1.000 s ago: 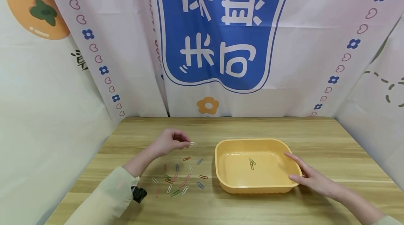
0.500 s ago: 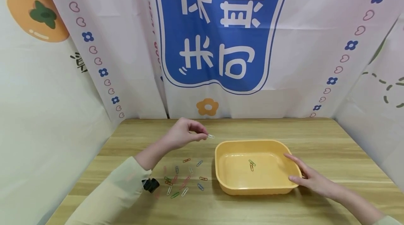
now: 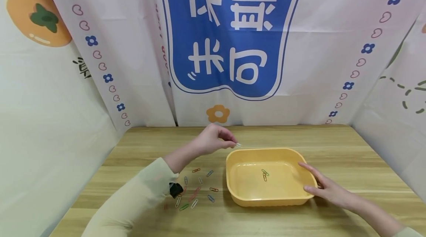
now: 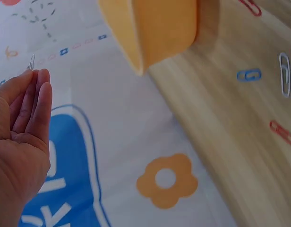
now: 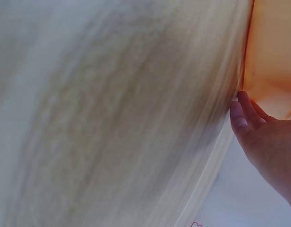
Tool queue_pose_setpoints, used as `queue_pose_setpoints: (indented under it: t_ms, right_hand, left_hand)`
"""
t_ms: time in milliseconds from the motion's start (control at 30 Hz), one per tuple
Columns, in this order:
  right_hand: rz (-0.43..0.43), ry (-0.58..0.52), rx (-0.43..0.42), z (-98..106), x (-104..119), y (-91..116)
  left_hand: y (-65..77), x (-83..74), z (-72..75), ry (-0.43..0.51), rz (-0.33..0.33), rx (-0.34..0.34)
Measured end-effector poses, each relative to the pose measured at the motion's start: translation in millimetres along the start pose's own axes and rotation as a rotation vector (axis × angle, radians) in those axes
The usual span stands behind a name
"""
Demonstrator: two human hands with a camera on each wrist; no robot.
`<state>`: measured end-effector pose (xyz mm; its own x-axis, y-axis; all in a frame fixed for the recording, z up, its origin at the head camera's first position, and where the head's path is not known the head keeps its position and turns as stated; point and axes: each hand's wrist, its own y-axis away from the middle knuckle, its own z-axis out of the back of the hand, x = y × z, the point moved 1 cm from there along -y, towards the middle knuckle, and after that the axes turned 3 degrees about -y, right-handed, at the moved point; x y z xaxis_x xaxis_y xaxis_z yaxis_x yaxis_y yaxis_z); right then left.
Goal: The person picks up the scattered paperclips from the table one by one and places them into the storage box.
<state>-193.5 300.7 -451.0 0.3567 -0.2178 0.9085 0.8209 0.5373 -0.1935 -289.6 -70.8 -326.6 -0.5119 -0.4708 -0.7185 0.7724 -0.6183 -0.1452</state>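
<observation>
My left hand pinches a white paper clip between thumb and fingertips, just off the back left corner of the yellow plastic basin. In the left wrist view the clip sticks up past the fingertips. A green paper clip and a red paper clip lie together on the basin floor. At the basin's right side my right hand holds the rim, its thumb and a finger reaching over the edge. Its other fingers are mostly hidden behind the wall.
Left of the basin, several coloured paper clips lie scattered on the wooden table, among them a blue paper clip and a green paper clip. The left sleeve covers part of them. A printed cloth hangs behind the table.
My left hand has carried the white paper clip right and slightly upward, from above the scattered clips to the basin's back left corner. My right hand has stayed on the rim.
</observation>
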Motion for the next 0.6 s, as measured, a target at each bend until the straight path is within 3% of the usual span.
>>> queue_pose_setpoints:
  t_ms: [367,600]
  right_hand:
    - [0.009,0.001,-0.001,-0.5,-1.2,-0.2]
    - [0.022,-0.010,0.007,-0.1,-1.0,-0.6]
  left_hand:
    - [-32.4,6.4,-43.9,-0.068,-0.067,0.127]
    - [-48.7,11.7,-66.1,-0.121,-0.068,0.203]
